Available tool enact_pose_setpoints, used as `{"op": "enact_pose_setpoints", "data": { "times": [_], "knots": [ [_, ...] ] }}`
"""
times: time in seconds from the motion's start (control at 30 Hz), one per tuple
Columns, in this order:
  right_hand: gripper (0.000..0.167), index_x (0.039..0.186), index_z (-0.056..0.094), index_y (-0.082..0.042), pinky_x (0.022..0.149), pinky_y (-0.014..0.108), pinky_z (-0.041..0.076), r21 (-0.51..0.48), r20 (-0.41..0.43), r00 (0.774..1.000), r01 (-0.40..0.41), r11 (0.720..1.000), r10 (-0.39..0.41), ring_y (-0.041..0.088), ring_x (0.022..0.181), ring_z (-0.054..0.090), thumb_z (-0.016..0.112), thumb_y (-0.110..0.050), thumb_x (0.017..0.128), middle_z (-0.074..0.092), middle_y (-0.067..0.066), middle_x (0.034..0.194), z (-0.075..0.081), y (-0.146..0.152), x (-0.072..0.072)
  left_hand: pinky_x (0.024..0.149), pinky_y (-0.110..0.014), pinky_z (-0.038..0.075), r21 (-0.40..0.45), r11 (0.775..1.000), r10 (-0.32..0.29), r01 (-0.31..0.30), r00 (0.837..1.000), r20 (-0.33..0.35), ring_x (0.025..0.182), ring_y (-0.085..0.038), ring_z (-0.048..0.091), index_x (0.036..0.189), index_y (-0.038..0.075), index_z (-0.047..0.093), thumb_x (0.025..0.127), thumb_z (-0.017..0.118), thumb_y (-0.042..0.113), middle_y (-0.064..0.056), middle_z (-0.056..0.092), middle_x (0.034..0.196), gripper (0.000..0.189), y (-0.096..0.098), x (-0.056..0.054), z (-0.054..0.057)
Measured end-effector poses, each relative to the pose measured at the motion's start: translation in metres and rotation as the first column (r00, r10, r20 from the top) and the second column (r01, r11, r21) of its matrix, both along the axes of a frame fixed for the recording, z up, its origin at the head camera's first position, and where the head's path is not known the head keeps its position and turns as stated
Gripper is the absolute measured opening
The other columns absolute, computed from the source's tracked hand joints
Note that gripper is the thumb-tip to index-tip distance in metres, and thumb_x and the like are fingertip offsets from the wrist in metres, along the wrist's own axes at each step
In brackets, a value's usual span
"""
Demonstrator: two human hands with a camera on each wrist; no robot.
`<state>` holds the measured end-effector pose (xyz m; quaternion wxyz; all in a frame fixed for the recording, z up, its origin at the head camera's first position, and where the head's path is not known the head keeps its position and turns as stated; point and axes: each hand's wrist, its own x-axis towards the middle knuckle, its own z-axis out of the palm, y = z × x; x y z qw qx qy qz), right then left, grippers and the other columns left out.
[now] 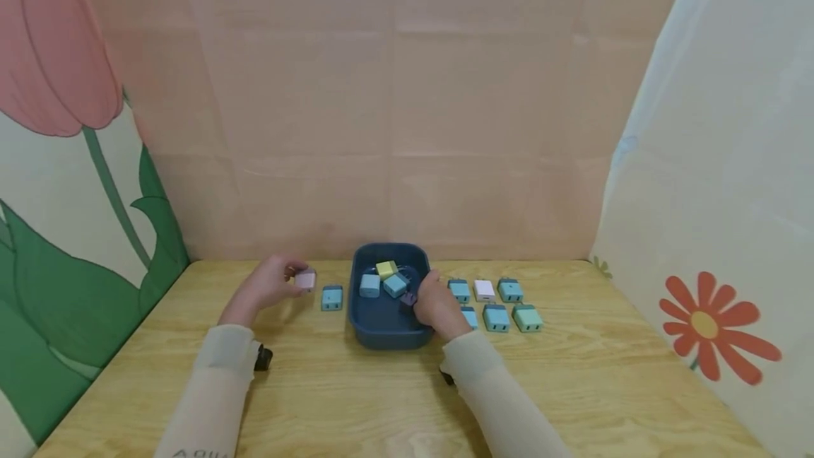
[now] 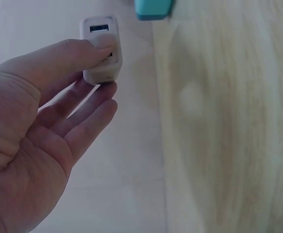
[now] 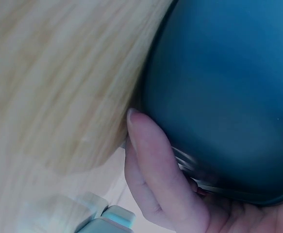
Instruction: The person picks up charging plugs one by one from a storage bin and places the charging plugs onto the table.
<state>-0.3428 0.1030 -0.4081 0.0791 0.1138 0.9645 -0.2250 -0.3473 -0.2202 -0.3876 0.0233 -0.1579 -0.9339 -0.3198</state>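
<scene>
My left hand (image 1: 273,281) pinches a pale pinkish-white USB charger (image 1: 305,280) between thumb and fingers, left of the dark blue bin. In the left wrist view, the thumb lies across the face of this charger (image 2: 102,75), beside a USB port. My right hand (image 1: 440,306) grips the bin (image 1: 391,339) at its right wall. The right wrist view shows fingers (image 3: 156,155) against the bin's outer side; the thumb is hidden. Inside the bin lie a yellow charger (image 1: 386,270), a light blue charger (image 1: 369,285), another blue charger (image 1: 396,285) and a purple charger (image 1: 409,298).
A blue charger (image 1: 331,298) stands on the wooden table (image 1: 356,401) between my left hand and the bin. Right of the bin, several chargers stand in two rows, among them a white charger (image 1: 484,291) and a green charger (image 1: 528,318). A cloth backdrop (image 1: 394,126) rises behind.
</scene>
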Motion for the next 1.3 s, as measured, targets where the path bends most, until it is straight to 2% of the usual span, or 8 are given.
{"op": "enact_pose_setpoints", "data": {
  "times": [0.2, 0.43, 0.77, 0.9, 1.1, 1.3],
  "knots": [
    [0.071, 0.168, 0.013, 0.001, 0.059, 0.037, 0.061, 0.013, 0.007, 1.0, -0.002, 1.0, 0.002, 0.031, 0.076, 0.071, 0.054, -0.01, 0.112, 0.068, 0.03, 0.119, -0.002, -0.001, -0.001, 0.103, -0.057, 0.06, -0.016, 0.999, 0.03, -0.029, 0.999, 0.027, 0.124, -0.043, 0.069, 0.135, -0.003, 0.071, 0.094, 0.083, 0.006, -0.025, 0.072, 0.137, 0.044, -0.005, -0.002, -0.008],
    [0.068, 0.168, 0.014, 0.001, 0.059, 0.038, 0.062, -0.004, -0.008, 1.0, 0.012, 1.0, -0.012, 0.032, 0.074, 0.071, 0.052, -0.009, 0.113, 0.068, 0.03, 0.116, 0.002, -0.002, 0.002, 0.103, -0.057, 0.059, -0.047, 0.998, 0.051, -0.047, 0.995, 0.083, 0.121, -0.04, 0.07, 0.135, -0.003, 0.072, 0.092, 0.084, 0.005, -0.026, 0.072, 0.135, 0.045, -0.003, -0.001, -0.009],
    [0.068, 0.168, 0.014, 0.001, 0.058, 0.037, 0.061, -0.006, -0.005, 1.0, 0.01, 1.0, -0.01, 0.031, 0.073, 0.071, 0.052, -0.009, 0.112, 0.069, 0.029, 0.114, 0.001, -0.001, 0.003, 0.102, -0.055, 0.06, -0.051, 0.998, 0.038, -0.032, 0.992, 0.122, 0.119, -0.037, 0.071, 0.135, -0.004, 0.071, 0.091, 0.083, 0.002, -0.025, 0.072, 0.134, 0.045, -0.002, -0.001, -0.015],
    [0.069, 0.168, 0.014, 0.002, 0.058, 0.037, 0.061, -0.009, -0.011, 1.0, 0.003, 1.0, -0.004, 0.031, 0.071, 0.071, 0.053, -0.009, 0.112, 0.069, 0.03, 0.116, 0.001, -0.001, 0.004, 0.102, -0.052, 0.06, -0.047, 0.998, 0.051, -0.045, 0.987, 0.152, 0.119, -0.035, 0.07, 0.136, -0.002, 0.071, 0.092, 0.082, 0.002, -0.024, 0.072, 0.135, 0.045, -0.001, -0.002, -0.018],
    [0.07, 0.168, 0.013, 0.0, 0.056, 0.037, 0.061, -0.009, 0.002, 1.0, 0.015, 1.0, -0.015, 0.031, 0.069, 0.071, 0.054, -0.009, 0.112, 0.068, 0.03, 0.117, 0.0, 0.0, 0.003, 0.103, -0.053, 0.059, -0.053, 0.998, 0.045, -0.037, 0.987, 0.154, 0.121, -0.037, 0.071, 0.136, -0.004, 0.071, 0.09, 0.084, 0.002, -0.025, 0.073, 0.134, 0.047, 0.0, -0.002, -0.021],
    [0.07, 0.168, 0.014, 0.001, 0.057, 0.038, 0.061, -0.004, 0.0, 1.0, 0.011, 1.0, -0.011, 0.034, 0.077, 0.073, 0.054, -0.01, 0.111, 0.068, 0.032, 0.123, 0.0, -0.001, 0.002, 0.103, -0.052, 0.059, -0.042, 0.998, 0.052, -0.046, 0.984, 0.168, 0.12, -0.036, 0.071, 0.136, -0.005, 0.07, 0.09, 0.085, 0.002, -0.025, 0.072, 0.134, 0.049, 0.0, -0.001, -0.022]
  ]
}}
